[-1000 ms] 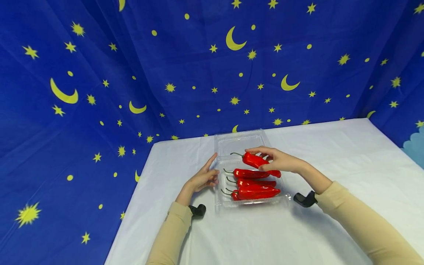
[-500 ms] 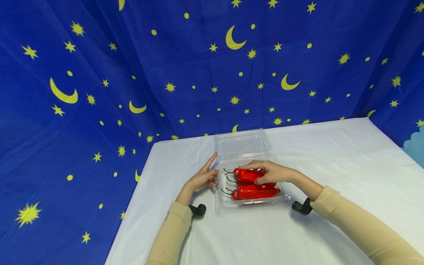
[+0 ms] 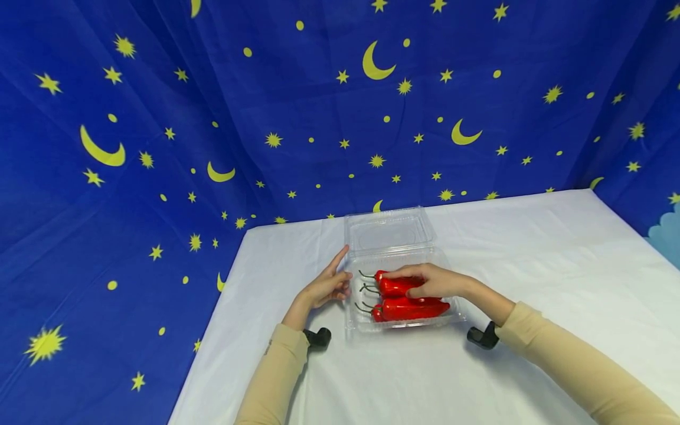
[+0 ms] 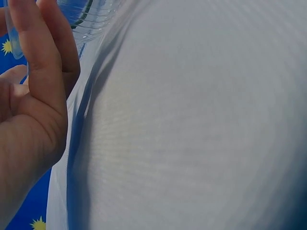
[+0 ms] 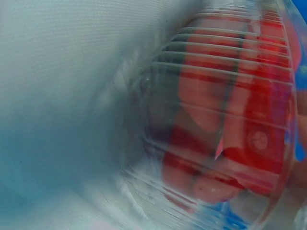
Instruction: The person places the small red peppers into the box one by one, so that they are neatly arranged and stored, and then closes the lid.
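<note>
A clear plastic clamshell container (image 3: 353,319) with its lid (image 3: 390,230) swung back sits on the white table. Several glossy red peppers (image 3: 414,309) with green stems lie side by side in its base. My right hand (image 3: 432,280) is over the base, fingers and thumb around a red pepper (image 3: 393,287) that rests among the others. The right wrist view shows red peppers (image 5: 261,115) through the ribbed container wall. At the container's left rim, my left hand (image 3: 323,287) holds the edge between thumb and fingers, its index finger pointing along the side.
White cloth (image 3: 531,254) covers the table. Behind and to the left hangs a blue curtain (image 3: 319,94) with yellow moons and stars. Black wrist mounts (image 3: 319,338) stick out near both sleeves.
My right hand has lowered its pepper from the back of the container toward me and down among the other peppers. My left hand has stayed at the left rim.
</note>
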{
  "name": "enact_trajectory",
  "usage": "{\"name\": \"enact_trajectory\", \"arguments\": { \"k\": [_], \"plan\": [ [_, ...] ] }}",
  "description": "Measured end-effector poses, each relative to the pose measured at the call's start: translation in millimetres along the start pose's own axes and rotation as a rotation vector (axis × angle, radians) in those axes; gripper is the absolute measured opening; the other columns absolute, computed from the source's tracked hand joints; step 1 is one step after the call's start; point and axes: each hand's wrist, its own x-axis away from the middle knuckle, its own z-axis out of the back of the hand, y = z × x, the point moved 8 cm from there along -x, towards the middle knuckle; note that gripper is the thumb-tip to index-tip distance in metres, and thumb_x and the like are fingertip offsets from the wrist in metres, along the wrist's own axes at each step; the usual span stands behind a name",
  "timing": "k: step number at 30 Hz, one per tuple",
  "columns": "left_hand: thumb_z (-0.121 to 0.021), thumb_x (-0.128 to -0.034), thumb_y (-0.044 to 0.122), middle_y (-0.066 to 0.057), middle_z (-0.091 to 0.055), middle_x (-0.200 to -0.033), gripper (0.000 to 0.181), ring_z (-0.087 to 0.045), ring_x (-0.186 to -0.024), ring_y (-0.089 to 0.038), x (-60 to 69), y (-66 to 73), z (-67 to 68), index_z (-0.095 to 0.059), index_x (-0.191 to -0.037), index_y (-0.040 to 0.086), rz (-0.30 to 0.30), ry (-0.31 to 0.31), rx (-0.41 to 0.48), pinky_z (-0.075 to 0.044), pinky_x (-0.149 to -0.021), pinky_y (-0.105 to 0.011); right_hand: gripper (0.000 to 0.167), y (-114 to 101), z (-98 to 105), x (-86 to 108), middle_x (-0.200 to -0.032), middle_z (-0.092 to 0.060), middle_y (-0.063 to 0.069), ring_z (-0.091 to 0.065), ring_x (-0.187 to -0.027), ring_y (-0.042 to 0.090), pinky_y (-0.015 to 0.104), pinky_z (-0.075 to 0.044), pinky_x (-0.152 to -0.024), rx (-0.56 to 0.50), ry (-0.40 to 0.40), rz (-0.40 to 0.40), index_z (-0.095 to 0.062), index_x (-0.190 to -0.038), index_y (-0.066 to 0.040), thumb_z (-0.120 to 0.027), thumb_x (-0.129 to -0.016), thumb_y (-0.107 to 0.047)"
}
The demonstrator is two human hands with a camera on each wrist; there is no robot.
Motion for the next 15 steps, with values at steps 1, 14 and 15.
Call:
{"name": "enact_trajectory", "arguments": {
  "k": [1,14,15],
  "plan": [
    [-0.047,-0.0943,0.008,-0.005,-0.047,-0.073,0.077,-0.054,-0.057,-0.011,0.0,-0.2,-0.1,-0.01,-0.149,0.047,0.001,0.0,0.0,-0.05,-0.049,-0.02,0.051,0.3,-0.5,0.2,-0.135,-0.049,0.015,-0.045,-0.119,0.035,0.053,-0.043,-0.094,0.0,-0.002,-0.001,-0.053,-0.137,-0.013,-0.062,-0.087,-0.006],
    [-0.045,-0.096,0.007,-0.005,-0.048,-0.076,0.078,-0.055,-0.059,-0.012,0.9,2.0,-2.0,-0.002,-0.15,0.043,0.022,-0.032,0.007,-0.05,-0.052,-0.021,0.05,3.4,-4.6,-0.5,-0.136,-0.048,0.015,-0.046,-0.118,0.033,0.051,-0.044,-0.094,0.015,-0.017,-0.003,-0.05,-0.139,-0.016,-0.056,-0.09,-0.008],
    [-0.045,-0.096,0.007,-0.005,-0.048,-0.076,0.078,-0.055,-0.059,-0.013,1.9,3.6,-2.8,-0.001,-0.15,0.042,0.022,-0.037,0.007,-0.051,-0.052,-0.021,0.05,3.4,-4.5,-0.4,-0.136,-0.048,0.015,-0.046,-0.118,0.033,0.051,-0.044,-0.094,0.012,-0.018,-0.006,-0.05,-0.139,-0.016,-0.056,-0.09,-0.009]
  ]
}}
